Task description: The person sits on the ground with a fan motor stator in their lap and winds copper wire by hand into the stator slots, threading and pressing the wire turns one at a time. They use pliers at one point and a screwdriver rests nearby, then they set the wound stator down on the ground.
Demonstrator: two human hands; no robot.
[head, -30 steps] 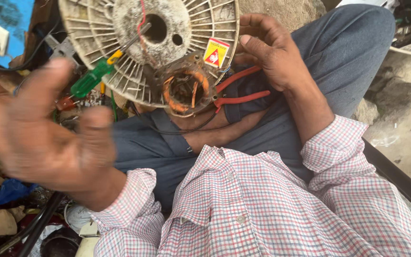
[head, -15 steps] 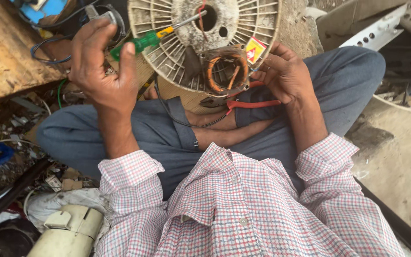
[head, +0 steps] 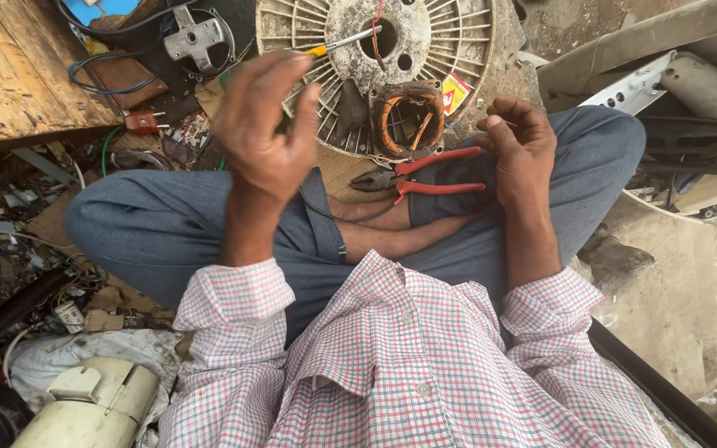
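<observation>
- The left hand [head: 267, 133] is raised above the left knee, fingers loosely curled and a little apart; I cannot tell whether it grips anything, since the back of the hand faces up and hides the palm.
- Just beyond its fingertips a screwdriver [head: 346, 41] shows a yellow collar and a bright steel shaft. Its long axis runs up and to the right, tip ending near the central hole of the round ribbed motor housing [head: 425, 50]. Whether the handle sits inside that hand is hidden.
- The right hand [head: 520, 149] hovers over the right thigh, thumb and fingers drawn together as if pinching something thin; what that might be is too small to tell.
- The copper winding coil [head: 408, 120] lies between the two hands, against the lower edge of the housing. It is a dark ring wrapped in orange-brown wire with loose strands across its opening. The right hand is the nearer one, the coil just to its left.
- The red-handled pliers [head: 425, 174] rest on the lap right below the coil, handles pointing towards the right hand, jaws towards the left.
- The person sits cross-legged in grey trousers and a checked shirt [head: 408, 365], with scrap, cables and a wooden board [head: 18, 75] to the left.
</observation>
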